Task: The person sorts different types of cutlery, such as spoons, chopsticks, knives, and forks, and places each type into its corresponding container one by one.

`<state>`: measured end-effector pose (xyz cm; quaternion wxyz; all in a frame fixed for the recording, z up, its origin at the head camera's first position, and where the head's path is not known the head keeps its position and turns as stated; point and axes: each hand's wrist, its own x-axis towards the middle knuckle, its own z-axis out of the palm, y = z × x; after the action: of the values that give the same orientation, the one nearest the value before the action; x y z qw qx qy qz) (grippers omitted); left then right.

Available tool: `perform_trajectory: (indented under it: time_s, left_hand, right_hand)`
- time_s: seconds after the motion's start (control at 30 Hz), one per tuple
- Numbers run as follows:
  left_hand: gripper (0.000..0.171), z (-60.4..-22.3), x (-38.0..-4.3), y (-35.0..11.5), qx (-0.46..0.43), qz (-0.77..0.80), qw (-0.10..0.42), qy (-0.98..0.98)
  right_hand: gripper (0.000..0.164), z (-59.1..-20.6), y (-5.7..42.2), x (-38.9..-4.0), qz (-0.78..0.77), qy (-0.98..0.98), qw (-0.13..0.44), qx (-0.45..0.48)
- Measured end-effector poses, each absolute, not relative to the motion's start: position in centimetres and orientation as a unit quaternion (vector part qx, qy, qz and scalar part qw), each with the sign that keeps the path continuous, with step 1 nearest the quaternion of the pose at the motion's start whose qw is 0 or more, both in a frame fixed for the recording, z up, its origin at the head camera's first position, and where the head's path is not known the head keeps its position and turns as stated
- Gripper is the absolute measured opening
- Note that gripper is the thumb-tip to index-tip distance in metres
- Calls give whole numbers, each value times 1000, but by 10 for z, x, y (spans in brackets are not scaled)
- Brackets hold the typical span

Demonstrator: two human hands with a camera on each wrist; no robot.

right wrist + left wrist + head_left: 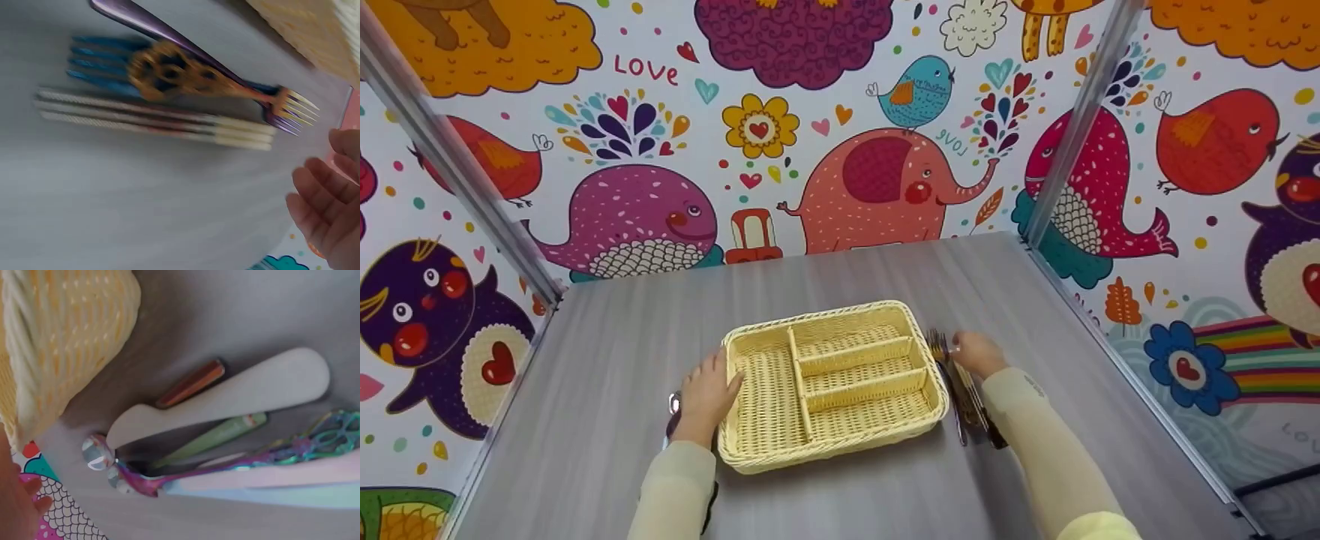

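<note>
Left hand [705,396]: at basket [763,405], nine o'clock; cannot tell whether gripping
Right hand [976,355]: three o'clock, near forks [236,88], fingers loosely bent, empty

basket [769,390]: rough weave | purple fork [152,27]: glossy metal | white utensil [230,397]: smooth, matt

basket [765,394], cutlery [242,90] on grey table [607,352]

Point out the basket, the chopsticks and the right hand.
Basket [769,394]: head view, on the floor of its longest compartment.
Chopsticks [154,118]: right wrist view, midway along the shafts.
Right hand [334,211]: right wrist view, near the base of the fingers.
</note>
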<state>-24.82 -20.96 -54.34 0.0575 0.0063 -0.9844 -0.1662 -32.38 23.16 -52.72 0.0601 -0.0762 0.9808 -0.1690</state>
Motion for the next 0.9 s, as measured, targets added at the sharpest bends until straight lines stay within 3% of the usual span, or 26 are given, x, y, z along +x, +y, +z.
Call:
perform_trajectory:
  time_s: [0.17, 0.3, 0.47, 0.6, 0.9]
  left_hand:
    - [53, -554, -244, -207, 13, -172, 87, -981]
    - [53, -561, -243, -203, 16, -172, 111, -979]
    - [52, -564, -244, -198, 21, -189, 139, -972]
    - [52, -564, -243, -196, 33, -196, 136, -971]
    - [45, -565, -239, -194, 58, -169, 162, -970]
  right_hand:
    - [9, -552, 227, -317, -204, 972, 91, -79]
    - [18, -576, 232, -326, -218, 967, 115, -66]
    - [22, -613, 250, -345, -235, 964, 81, -95]
    - [20, -598, 241, -339, -243, 963, 117, -29]
    - [21, -598, 245, -340, -285, 954, 96, -14]
